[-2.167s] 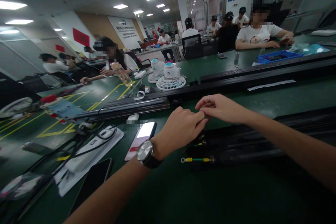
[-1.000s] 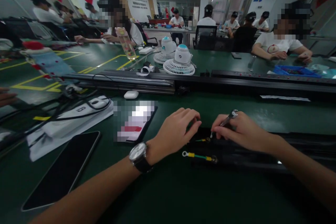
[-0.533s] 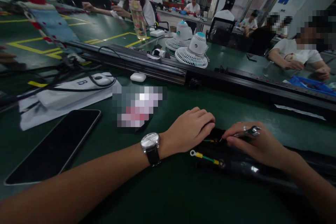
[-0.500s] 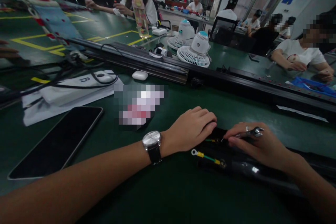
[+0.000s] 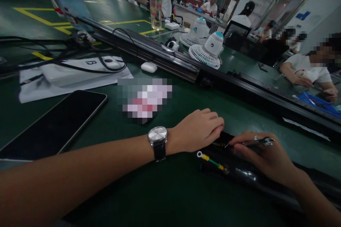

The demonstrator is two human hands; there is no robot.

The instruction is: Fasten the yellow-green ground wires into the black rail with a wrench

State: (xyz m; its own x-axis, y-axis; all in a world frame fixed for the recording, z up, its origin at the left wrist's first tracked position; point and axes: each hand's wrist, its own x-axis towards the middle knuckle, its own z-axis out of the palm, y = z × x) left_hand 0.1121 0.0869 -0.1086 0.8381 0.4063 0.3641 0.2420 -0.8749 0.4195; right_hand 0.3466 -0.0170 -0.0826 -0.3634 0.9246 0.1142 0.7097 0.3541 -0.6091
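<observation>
My right hand (image 5: 269, 159) is closed round a small metal open-end wrench (image 5: 262, 142), its jaw showing above the knuckles. The tip points down at a second ring-terminal wire (image 5: 218, 144), mostly hidden between my hands. My left hand (image 5: 198, 131), wearing a watch, is curled at the end of that black part; what its fingers grip is hidden. Nearer me lies a glossy black long piece (image 5: 247, 174). Fastened on it is a green-yellow wire (image 5: 212, 160) with yellow sleeves and a bare ring terminal at its free end.
A phone (image 5: 61, 124) lies on the green table at left, near a white box with cables (image 5: 80, 70). An earbud case (image 5: 149, 67) sits before long black rails (image 5: 239, 81) crossing the table. Beyond stand two white fans (image 5: 207, 50) and a bottle (image 5: 155, 9). Other people sit around.
The camera view has tilted and shifted a little. Both hands keep nearly the same hold and place at the black pieces, with the wrench tip still at the far wire.
</observation>
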